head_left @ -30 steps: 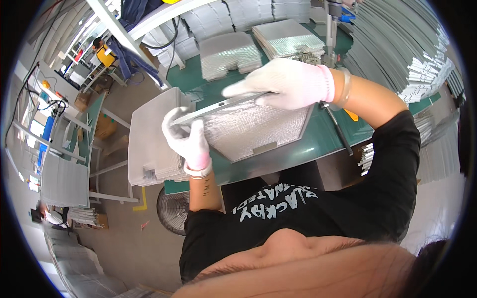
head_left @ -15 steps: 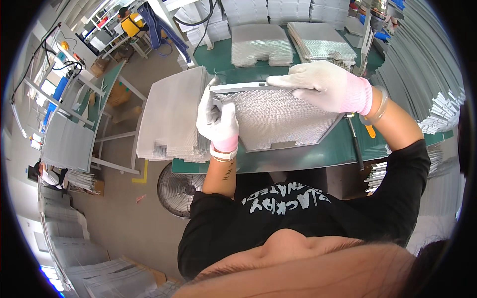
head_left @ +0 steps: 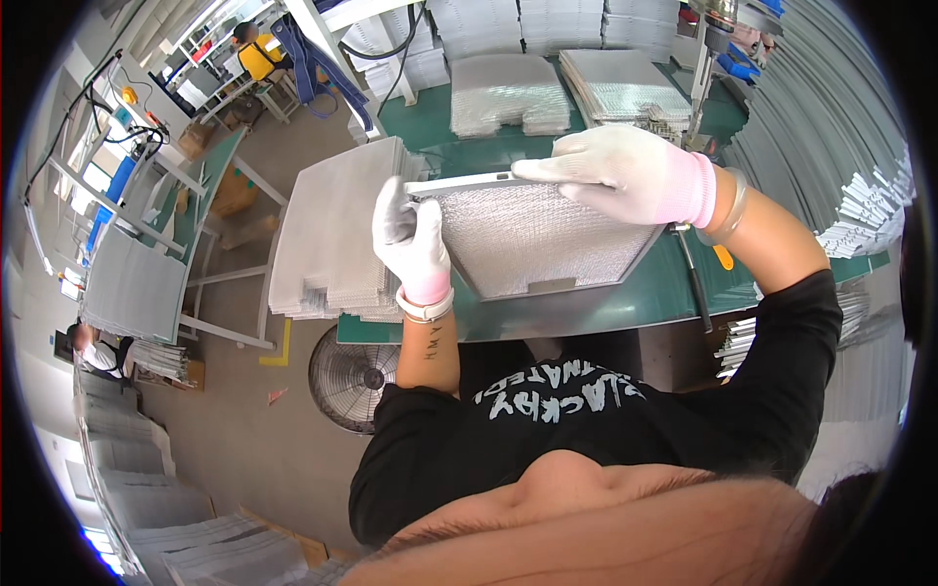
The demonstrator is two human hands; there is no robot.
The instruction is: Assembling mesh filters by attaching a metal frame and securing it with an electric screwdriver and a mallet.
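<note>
A framed metal mesh filter panel [head_left: 547, 239] is held tilted above the green worktable, its pale frame edge at the top. My left hand [head_left: 412, 239], in a white glove with a pink cuff, is closed at the panel's upper left corner, thumb in front. Along the top edge lies my right hand [head_left: 630, 176], gloved alike, fingers over the frame and thumb against the mesh side. Left of the panel stands a stack of mesh sheets [head_left: 337, 225]. A hammer [head_left: 694, 278] with a dark handle rests on the table to the right.
More mesh sheets [head_left: 510, 93] and a second stack [head_left: 625, 88] lie at the back of the green table [head_left: 547, 317]. Many long metal strips [head_left: 821, 117] fill the right side. A floor fan [head_left: 357, 376] stands below the table's left end. Two people are farther off at left.
Both hands have shifted slightly left with the panel between them. The left hand's fingers have moved a little outward at the corner. The hammer stays on the table.
</note>
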